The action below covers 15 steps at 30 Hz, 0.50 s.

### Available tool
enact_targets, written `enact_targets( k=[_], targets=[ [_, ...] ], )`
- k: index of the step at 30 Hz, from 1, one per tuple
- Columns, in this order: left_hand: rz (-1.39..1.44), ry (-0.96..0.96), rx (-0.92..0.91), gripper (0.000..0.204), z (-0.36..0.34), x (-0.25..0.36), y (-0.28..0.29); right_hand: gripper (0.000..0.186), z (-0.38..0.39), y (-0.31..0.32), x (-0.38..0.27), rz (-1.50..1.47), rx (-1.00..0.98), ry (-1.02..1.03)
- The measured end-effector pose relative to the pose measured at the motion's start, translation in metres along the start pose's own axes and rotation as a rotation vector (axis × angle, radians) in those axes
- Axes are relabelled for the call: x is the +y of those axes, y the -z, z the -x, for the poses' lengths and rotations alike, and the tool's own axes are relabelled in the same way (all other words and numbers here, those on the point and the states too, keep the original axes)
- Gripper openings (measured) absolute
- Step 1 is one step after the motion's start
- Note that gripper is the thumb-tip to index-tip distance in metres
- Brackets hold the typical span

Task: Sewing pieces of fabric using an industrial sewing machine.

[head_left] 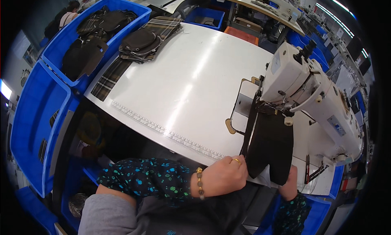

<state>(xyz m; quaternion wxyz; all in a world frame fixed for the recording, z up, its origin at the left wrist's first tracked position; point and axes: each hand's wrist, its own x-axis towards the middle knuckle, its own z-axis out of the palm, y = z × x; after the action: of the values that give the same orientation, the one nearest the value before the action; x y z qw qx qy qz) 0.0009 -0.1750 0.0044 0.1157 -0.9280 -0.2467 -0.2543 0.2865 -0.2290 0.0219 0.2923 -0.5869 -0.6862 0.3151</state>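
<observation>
A dark brown fabric piece (272, 143) lies under the head of a white sewing machine (289, 78) and hangs over the table's near edge. Along its left side runs a narrow dark strip with a shiny line. My left hand (228, 174), wearing a ring and a beaded bracelet, is closed on the near end of this strip. On the other side, my right hand (290, 184) is against the lower right edge of the fabric, its fingers hidden behind it. A whitish piece (264, 177) shows between the fabric's lower flaps. The needle is out of sight.
Plaid fabric with dark rounded pieces (140, 41) lies at the table's far left. Beside it, a blue bin (122, 7) holds similar pieces; another blue bin (28, 125) stands nearer. A printed ruler (163, 131) follows the table edge. Small tools (313, 174) lie right of the fabric.
</observation>
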Motion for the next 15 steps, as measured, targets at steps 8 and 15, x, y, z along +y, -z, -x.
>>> enact_targets(
  k=[8, 15],
  targets=[
    [-0.013, 0.002, 0.01, 0.027, -0.001, 0.003, 0.002, 0.052, 0.003, -0.023, -0.013, 0.51, 0.018, 0.291],
    [0.03, -0.051, -0.04, 0.025, 0.001, -0.001, 0.002, 0.057, 0.01, -0.019, -0.01, 0.441, -0.018, 0.271]
  ],
)
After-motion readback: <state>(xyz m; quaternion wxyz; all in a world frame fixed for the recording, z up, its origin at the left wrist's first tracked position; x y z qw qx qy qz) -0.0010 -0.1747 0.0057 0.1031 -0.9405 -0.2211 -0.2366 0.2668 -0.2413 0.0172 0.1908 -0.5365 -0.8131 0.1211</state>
